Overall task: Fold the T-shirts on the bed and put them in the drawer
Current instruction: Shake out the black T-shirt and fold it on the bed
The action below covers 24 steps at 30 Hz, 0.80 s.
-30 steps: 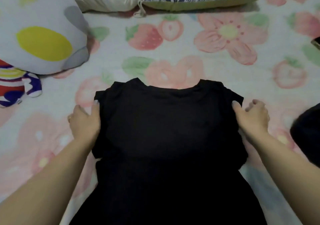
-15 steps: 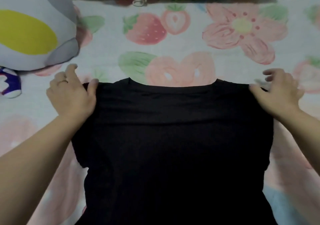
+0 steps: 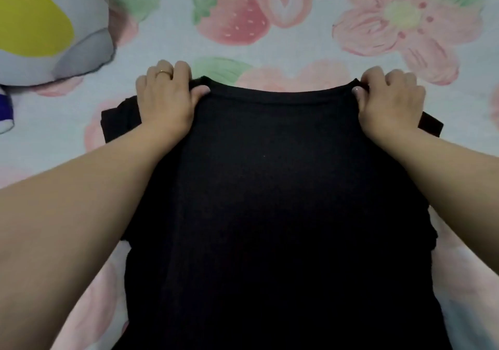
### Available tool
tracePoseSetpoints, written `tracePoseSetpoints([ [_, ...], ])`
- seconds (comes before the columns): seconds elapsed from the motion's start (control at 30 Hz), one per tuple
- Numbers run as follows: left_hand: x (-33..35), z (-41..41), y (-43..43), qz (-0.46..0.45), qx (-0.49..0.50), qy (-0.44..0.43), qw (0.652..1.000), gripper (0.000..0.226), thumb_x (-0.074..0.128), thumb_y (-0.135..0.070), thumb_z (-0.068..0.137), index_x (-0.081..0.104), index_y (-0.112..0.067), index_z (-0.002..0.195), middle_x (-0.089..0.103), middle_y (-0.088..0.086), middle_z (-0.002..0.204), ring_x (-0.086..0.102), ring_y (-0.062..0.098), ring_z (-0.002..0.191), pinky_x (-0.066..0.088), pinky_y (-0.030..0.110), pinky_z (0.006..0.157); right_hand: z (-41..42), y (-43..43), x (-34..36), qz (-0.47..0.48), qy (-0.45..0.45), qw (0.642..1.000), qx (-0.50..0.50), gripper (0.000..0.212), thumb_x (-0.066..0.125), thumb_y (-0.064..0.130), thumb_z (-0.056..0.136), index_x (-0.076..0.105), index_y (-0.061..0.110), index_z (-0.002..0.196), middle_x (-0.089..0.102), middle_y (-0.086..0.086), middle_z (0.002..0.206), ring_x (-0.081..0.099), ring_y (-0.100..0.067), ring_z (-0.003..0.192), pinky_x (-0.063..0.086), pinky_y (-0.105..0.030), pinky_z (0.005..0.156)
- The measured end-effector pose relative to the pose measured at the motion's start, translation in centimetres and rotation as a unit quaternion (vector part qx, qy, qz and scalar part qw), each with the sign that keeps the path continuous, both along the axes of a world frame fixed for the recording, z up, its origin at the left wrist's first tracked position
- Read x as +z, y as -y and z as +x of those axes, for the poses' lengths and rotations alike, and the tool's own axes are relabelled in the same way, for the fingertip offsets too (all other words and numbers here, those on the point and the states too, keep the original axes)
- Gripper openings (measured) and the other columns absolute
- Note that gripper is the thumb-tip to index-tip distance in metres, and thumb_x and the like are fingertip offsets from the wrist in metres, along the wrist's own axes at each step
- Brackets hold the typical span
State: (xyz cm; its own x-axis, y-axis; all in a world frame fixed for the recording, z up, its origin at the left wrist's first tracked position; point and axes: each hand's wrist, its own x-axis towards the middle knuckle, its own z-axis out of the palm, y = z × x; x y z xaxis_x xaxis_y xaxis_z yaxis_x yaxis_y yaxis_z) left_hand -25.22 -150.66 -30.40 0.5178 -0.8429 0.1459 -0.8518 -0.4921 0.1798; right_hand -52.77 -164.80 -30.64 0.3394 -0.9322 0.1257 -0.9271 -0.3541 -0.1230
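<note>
Head view: black T-shirt (image 3: pixel 270 187) pinched at both shoulders by left hand (image 3: pixel 164 101) and right hand (image 3: pixel 388 104); even tension advised before folding.

bare bedsheet (image 3: pixel 172 26) beyond the black T-shirt (image 3: pixel 270 187) collar, plush toy (image 3: pixel 48 26) crowding far-left corner

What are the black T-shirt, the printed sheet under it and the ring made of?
The black T-shirt looks like soft matte knit, perhaps cotton jersey: it drapes limply, without shine. The sheet seems thin matte cloth, printed with strawberries and flowers. The ring on the left hand looks like polished gold-coloured metal, though it is too small to be sure.
</note>
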Motion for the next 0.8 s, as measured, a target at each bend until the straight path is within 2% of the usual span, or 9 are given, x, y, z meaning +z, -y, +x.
tracePoseSetpoints([
  [0.1,0.4,-3.6,-4.5,-0.091,0.006,-0.030,0.995,0.054,0.041,-0.041,0.091,0.035,-0.017,0.139,0.030,0.016,0.147,0.021,0.037,0.138,0.007,0.048,0.110,0.7,-6.5,0.7,-0.073,0.103,0.992,0.000,0.051,0.040,0.034,0.093,0.040,0.005,0.135,0.039,-0.022,0.139,0.030,-0.041,0.132,0.025,-0.047,0.107],
  [0.17,0.0,-9.0,-8.7,-0.102,-0.076,-0.043,0.991,0.060,0.036,-0.043,0.090,0.027,-0.018,0.144,0.027,0.012,0.152,0.019,0.035,0.140,0.009,0.052,0.111,1.1,-14.7,0.2,-0.046,0.161,0.978,0.123,0.056,0.037,0.035,0.095,0.034,0.003,0.140,0.031,-0.019,0.148,0.022,-0.037,0.139,0.019,-0.046,0.114],
  [0.23,-1.1,-13.3,-12.9,-0.010,-0.177,-0.031,0.984,0.061,0.031,-0.046,0.090,0.024,-0.017,0.144,0.029,0.008,0.150,0.027,0.031,0.138,0.021,0.053,0.110,0.2,-21.4,-0.7,0.048,0.085,0.967,0.235,0.057,0.031,0.039,0.095,0.029,0.007,0.143,0.025,-0.010,0.151,0.022,-0.029,0.141,0.016,-0.043,0.115],
  [0.27,-1.7,-13.4,-14.5,0.038,-0.182,-0.018,0.982,0.063,0.029,-0.049,0.089,0.023,-0.017,0.143,0.026,0.006,0.150,0.027,0.029,0.138,0.023,0.051,0.111,-1.2,-22.3,-1.3,0.072,0.042,0.965,0.247,0.059,0.030,0.042,0.093,0.029,0.009,0.142,0.024,-0.006,0.150,0.024,-0.026,0.140,0.017,-0.042,0.115],
  [0.4,-2.1,-5.7,-18.4,0.090,0.041,-0.029,0.995,0.073,0.018,-0.056,0.085,0.018,-0.017,0.147,0.014,0.009,0.156,0.013,0.031,0.143,0.011,0.046,0.112,-9.9,-18.1,-2.1,0.100,-0.035,0.993,0.045,0.068,0.019,0.045,0.090,0.025,0.006,0.145,0.020,-0.009,0.153,0.020,-0.028,0.141,0.022,-0.051,0.113],
  [0.5,-0.8,-3.4,-19.2,0.045,0.154,-0.117,0.980,0.070,0.031,-0.051,0.087,0.025,-0.012,0.145,0.027,0.022,0.147,0.023,0.038,0.136,0.020,0.049,0.109,-11.8,-17.5,-1.0,0.095,-0.034,0.994,-0.047,0.069,0.019,0.044,0.090,0.027,0.004,0.144,0.023,-0.015,0.153,0.019,-0.035,0.141,0.019,-0.056,0.110],
  [0.6,-0.1,-6.5,-17.8,0.006,0.277,-0.158,0.948,0.060,0.051,-0.041,0.090,0.038,0.001,0.130,0.042,0.030,0.127,0.038,0.045,0.117,0.033,0.050,0.092,-8.4,-20.0,-0.4,0.054,0.015,0.998,0.002,0.061,0.028,0.039,0.092,0.035,0.005,0.141,0.031,-0.020,0.149,0.025,-0.041,0.138,0.023,-0.055,0.108],
  [0.7,-0.3,-7.1,-18.3,0.024,0.255,-0.144,0.956,0.042,0.049,-0.031,0.093,0.042,0.005,0.115,0.053,0.035,0.108,0.050,0.050,0.099,0.034,0.045,0.071,-8.2,-21.7,-1.0,0.094,-0.024,0.990,0.098,0.063,0.022,0.044,0.090,0.032,0.013,0.144,0.029,-0.010,0.152,0.026,-0.032,0.140,0.022,-0.051,0.111],
  [0.8,0.3,-3.2,-20.7,-0.011,0.261,-0.143,0.955,0.043,0.051,-0.030,0.093,0.039,0.006,0.112,0.054,0.037,0.104,0.053,0.051,0.095,0.035,0.046,0.070,-12.2,-20.5,-1.1,0.126,-0.054,0.990,0.018,0.071,0.013,0.048,0.087,0.023,0.010,0.146,0.021,-0.009,0.155,0.018,-0.030,0.143,0.017,-0.048,0.113],
])
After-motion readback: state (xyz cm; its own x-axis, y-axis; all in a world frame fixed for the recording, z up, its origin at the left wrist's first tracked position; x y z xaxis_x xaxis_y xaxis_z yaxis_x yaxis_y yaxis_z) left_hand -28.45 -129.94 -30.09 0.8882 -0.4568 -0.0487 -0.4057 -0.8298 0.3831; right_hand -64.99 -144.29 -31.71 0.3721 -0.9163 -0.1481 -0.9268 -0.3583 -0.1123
